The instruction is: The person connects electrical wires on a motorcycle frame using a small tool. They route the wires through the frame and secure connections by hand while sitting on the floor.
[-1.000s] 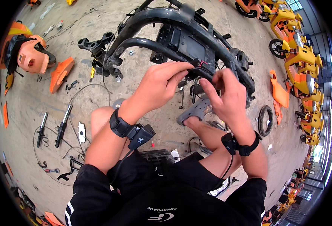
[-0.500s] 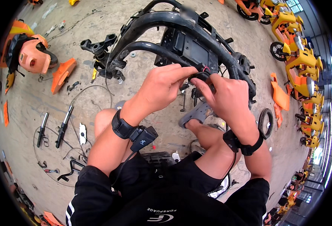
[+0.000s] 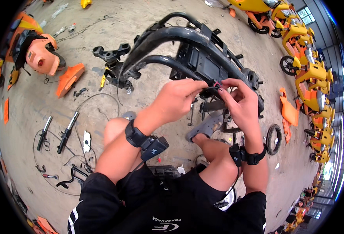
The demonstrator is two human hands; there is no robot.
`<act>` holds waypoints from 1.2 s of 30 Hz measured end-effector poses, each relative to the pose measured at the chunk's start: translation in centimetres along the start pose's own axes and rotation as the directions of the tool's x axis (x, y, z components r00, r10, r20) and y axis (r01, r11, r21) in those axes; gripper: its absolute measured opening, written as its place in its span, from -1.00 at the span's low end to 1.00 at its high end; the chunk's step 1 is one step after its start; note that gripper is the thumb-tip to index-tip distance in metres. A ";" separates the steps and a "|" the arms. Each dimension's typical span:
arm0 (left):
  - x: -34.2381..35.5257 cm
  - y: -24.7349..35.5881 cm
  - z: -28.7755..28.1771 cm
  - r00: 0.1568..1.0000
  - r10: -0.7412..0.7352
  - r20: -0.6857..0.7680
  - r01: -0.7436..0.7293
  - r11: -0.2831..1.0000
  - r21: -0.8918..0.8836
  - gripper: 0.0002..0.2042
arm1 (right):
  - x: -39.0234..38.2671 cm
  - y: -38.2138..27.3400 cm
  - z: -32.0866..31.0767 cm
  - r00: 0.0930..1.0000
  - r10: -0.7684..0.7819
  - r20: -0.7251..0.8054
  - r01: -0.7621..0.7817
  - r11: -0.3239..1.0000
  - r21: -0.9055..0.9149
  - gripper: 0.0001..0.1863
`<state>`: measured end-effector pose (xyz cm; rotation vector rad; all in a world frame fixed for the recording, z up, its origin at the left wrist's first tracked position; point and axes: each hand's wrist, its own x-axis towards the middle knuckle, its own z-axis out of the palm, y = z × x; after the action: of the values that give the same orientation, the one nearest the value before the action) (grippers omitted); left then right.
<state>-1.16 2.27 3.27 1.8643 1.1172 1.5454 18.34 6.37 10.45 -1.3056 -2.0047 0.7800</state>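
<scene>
Wires (image 3: 217,84) sit near side of the black frame (image 3: 181,34), between left hand (image 3: 176,99) (fingertips pinching them, I think) and right hand (image 3: 242,102), fingers kinda spread.

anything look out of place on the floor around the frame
Yes, loose parts lie scattered on the grey concrete floor: two black-and-silver metal rods and an orange plastic panel left of the black tubular metal frame, and a round black tyre to its right. They look odd lying detached.

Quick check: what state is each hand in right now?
Left hand: closed, pinching a black wire.
Right hand: partly curled beside a red wire; whether it grips cannot be told.
</scene>
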 end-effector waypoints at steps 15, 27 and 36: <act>-0.2 -0.2 0.2 0.997 0.044 -0.057 -0.043 0.999 0.021 -0.76 | 1.7 1.0 1.0 0.943 0.287 0.169 -0.331 0.862 0.383 -0.83; -0.2 -0.6 0.4 0.995 0.068 -0.068 -0.059 0.989 0.135 -0.71 | -0.8 -1.0 1.2 0.983 -0.104 -0.152 0.099 0.994 -0.040 -0.79; -0.5 -0.2 0.3 0.998 0.059 -0.002 -0.056 0.963 0.264 -0.56 | -1.3 -1.8 1.9 0.927 -0.376 0.015 0.307 0.734 -0.606 -0.72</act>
<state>-0.93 2.08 2.73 2.0800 1.3402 1.4980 16.35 4.24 10.38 -1.1928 -2.4039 -0.1322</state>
